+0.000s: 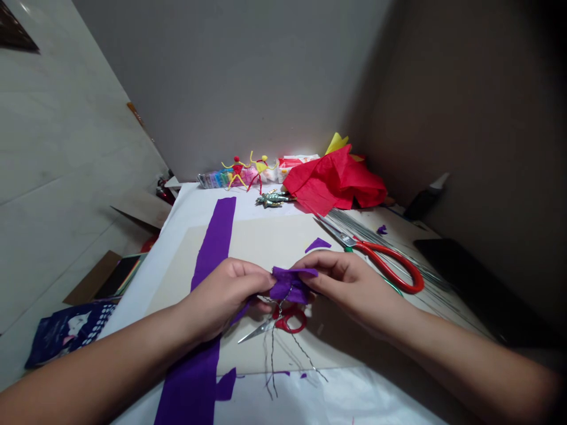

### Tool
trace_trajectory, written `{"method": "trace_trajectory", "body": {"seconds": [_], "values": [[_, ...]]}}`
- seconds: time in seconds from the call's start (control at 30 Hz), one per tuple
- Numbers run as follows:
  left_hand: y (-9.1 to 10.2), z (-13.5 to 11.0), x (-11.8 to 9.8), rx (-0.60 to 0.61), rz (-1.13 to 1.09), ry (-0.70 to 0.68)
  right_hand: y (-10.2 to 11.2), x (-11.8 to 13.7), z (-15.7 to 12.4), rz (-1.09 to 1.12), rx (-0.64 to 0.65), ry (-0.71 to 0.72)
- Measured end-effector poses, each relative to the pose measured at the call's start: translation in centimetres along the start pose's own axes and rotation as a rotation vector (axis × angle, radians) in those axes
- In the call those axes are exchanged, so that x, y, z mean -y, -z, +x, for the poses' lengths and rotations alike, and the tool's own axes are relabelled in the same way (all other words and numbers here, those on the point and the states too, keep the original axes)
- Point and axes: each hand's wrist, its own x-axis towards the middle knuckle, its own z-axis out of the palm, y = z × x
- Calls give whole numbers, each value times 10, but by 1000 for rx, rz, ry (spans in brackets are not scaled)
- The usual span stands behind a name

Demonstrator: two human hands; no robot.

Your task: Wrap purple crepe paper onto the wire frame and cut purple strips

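Between my two hands is a small piece of purple crepe paper (283, 289), held around a twisted wire figure (280, 309) whose two wire legs hang down. My left hand (230, 292) pinches the paper and wire at the left side. With thumb and fingers, my right hand (343, 280) grips the paper's right edge. Just below and behind the figure lie small scissors (292, 321) with red handles. A long purple paper strip (195, 354) runs under my left forearm. The figure's upper part is hidden by paper and fingers.
Large red-handled scissors (390, 260) rest on a bundle of thin wires (361, 221) at right. Behind are red crepe paper (336, 180), two small wire figures (248, 171) and coloured packs (215, 179). Purple scraps (227, 383) lie near the front. A dark flat object (469, 277) is far right.
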Motion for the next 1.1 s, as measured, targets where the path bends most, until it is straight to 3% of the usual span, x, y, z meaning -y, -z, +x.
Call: {"method": "trace_trajectory", "body": {"seconds": [1.1], "values": [[-2, 1, 3, -47, -127, -60, -3, 2, -1, -6, -31, -17]]}}
